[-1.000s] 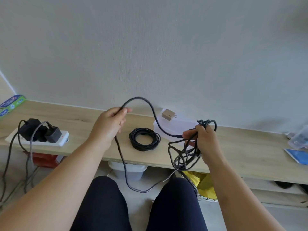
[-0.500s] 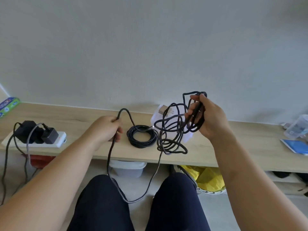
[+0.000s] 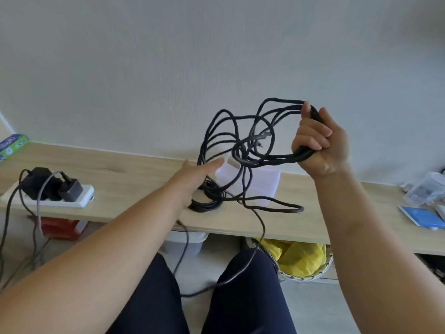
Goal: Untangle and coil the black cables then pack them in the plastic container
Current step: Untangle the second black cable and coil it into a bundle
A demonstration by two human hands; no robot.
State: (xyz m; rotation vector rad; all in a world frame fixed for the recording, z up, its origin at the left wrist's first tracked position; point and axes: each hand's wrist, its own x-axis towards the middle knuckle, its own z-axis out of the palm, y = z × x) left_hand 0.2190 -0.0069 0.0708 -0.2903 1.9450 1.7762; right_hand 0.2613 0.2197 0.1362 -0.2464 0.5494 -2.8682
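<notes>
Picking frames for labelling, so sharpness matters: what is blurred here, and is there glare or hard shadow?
Head view: left hand motion-blurred at its fingertips; right hand and the tangled cable in its grip fairly sharp. Head view: soft even light, no glare, no hard shadows on the wall.

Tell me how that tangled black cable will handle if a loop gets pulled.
Probably floppy: the tangled black cable droops in loose loops from the right hand. Likely light, since one grip holds it up. Crossed strands may snag rather than slide free.
</notes>
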